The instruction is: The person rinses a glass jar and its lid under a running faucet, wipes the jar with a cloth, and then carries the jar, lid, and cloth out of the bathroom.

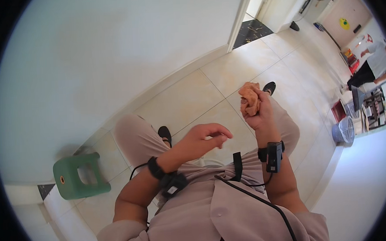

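Note:
My right hand (262, 112) is closed around a crumpled orange-brown cloth (249, 98), raised over my right knee. Folds of the cloth stick out past the fingers on the left side. My left hand (205, 139) hovers in front of my belly with its fingers curved and the thumb apart from them; nothing shows in it. The two hands do not touch. Black straps with small dark devices sit on both wrists, and a black cable runs from the right one.
A green plastic stool (80, 176) stands at my left by the white wall (110, 46). Pale tiles (217, 82) cover the floor. A doorway with a dark threshold (251, 32) opens ahead. At the far right are another person (375, 60) and a waste bin (344, 131).

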Demonstrator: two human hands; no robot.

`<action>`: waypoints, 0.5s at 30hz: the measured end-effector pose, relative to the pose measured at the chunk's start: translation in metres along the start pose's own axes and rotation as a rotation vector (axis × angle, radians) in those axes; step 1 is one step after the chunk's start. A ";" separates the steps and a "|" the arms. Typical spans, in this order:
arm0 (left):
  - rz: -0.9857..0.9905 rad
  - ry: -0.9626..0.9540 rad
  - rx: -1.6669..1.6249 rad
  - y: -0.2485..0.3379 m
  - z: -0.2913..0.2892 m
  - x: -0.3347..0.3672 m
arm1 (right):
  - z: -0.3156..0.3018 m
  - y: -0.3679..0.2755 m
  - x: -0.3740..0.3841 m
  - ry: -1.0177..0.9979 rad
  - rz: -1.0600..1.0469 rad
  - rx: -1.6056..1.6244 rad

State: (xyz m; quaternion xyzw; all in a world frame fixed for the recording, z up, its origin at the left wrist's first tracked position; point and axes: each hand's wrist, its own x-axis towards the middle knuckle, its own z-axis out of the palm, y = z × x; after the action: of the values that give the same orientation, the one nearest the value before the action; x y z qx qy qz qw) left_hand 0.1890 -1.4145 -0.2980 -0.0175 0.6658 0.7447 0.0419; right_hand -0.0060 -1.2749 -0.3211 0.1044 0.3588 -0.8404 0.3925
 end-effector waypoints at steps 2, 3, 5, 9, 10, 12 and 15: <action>0.019 -0.046 0.181 -0.025 0.007 0.014 | -0.007 -0.004 0.004 0.031 -0.018 0.052; 0.040 -0.110 0.367 -0.037 0.009 0.021 | -0.007 -0.006 0.004 0.002 -0.019 0.074; -0.004 -0.173 0.427 -0.057 0.013 0.039 | -0.007 -0.011 0.005 -0.008 -0.031 0.051; -0.078 -0.348 0.490 -0.087 0.024 0.069 | -0.012 -0.013 0.004 -0.001 -0.036 0.033; -0.090 -0.338 0.488 -0.089 0.024 0.073 | -0.014 -0.012 0.005 -0.047 -0.018 0.029; -0.070 -0.272 0.267 -0.094 0.018 0.078 | -0.014 -0.014 0.002 -0.057 0.007 0.008; -0.066 -0.171 0.170 -0.069 0.005 0.086 | -0.003 -0.026 -0.008 0.029 -0.082 -0.051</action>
State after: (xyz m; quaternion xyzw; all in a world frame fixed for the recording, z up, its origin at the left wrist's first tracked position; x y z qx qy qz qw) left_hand 0.1093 -1.3987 -0.3733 0.0277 0.7197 0.6825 0.1243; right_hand -0.0195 -1.2567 -0.3063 0.0916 0.3898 -0.8448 0.3548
